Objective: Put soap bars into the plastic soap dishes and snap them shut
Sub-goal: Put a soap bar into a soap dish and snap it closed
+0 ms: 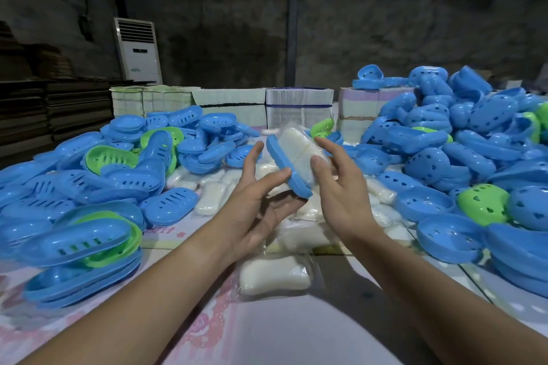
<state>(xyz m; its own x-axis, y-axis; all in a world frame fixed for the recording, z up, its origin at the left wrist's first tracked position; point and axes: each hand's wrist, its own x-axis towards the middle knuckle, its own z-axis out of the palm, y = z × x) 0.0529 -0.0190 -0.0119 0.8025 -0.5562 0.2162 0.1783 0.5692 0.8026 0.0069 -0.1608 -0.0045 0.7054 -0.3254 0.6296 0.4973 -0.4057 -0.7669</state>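
Heaps of loose blue and green plastic soap-dish halves (89, 186) flank the fingers on both sides of the worktop (207, 305), so most work seems left. Wrapped white soap bars (275, 274) lie below the fingers. Left hand (258, 204) and right hand (341, 186) fingers pinch a blue dish half (289, 170) holding a bar (299, 151), not yet lidded.

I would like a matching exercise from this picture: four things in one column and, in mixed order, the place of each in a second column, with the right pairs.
Things
1. blue soap dish half with a soap bar
2. wrapped soap bar
3. white air conditioner
4. green dish half with holes

Places
A. stands by the back wall, on the left
B. on the table, between the forearms
C. held up between the left hand and the right hand
D. in the pile on the right

Pairs: 1-C, 2-B, 3-A, 4-D
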